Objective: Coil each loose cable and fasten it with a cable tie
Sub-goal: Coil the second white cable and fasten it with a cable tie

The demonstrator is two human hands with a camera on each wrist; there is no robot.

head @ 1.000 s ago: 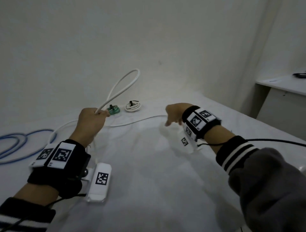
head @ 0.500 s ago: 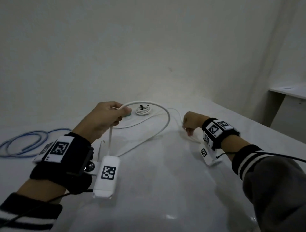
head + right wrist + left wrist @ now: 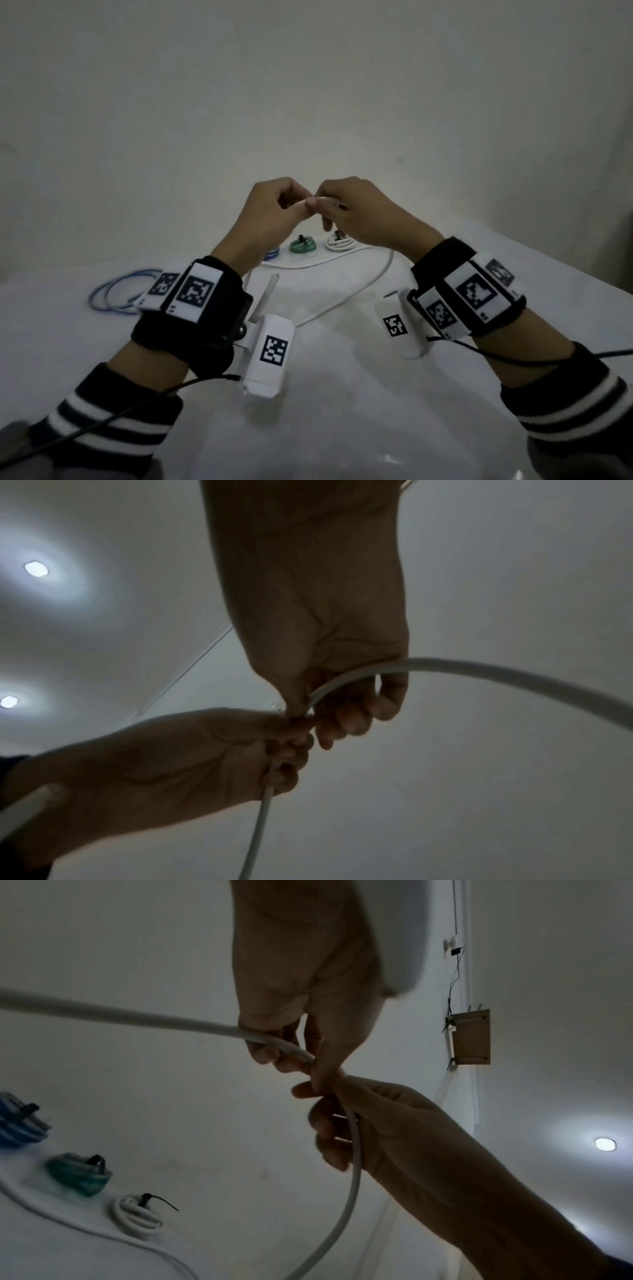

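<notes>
nearest to me in the head view are my striped sleeve cuffs (image 3: 113,421) and the black wrist straps with white coded tags (image 3: 197,291), which cover part of the white table surface (image 3: 342,411). a stretch of the thick white round cable (image 3: 346,294) lies on it in a loose curve between my wrists and is cut off behind them, so i cannot trace its full run.

above the table my left hand (image 3: 263,212) and right hand (image 3: 356,212) meet fingertip to fingertip. both have fingers curled round the same white cable: the left wrist view shows it coming in from the left edge, passing under the left fingers (image 3: 270,1053), bending at the point where the hands touch and dropping down through the right fingers (image 3: 329,1139). the right wrist view shows the same bend, dim and backlit. whether a cable end sits inside the pinch i cannot tell.

beyond the hands, near the wall, sit three small coiled bundles in a row: a blue coiled bundle (image 3: 272,254), half hidden by my left forearm, a green coiled bundle (image 3: 302,246) and a white coiled bundle (image 3: 339,242), each with a black cable tie (image 3: 156,1200) on it. far left, a thin blue cable in loose loops (image 3: 113,294) lies on the table, partly hidden by the left strap.
</notes>
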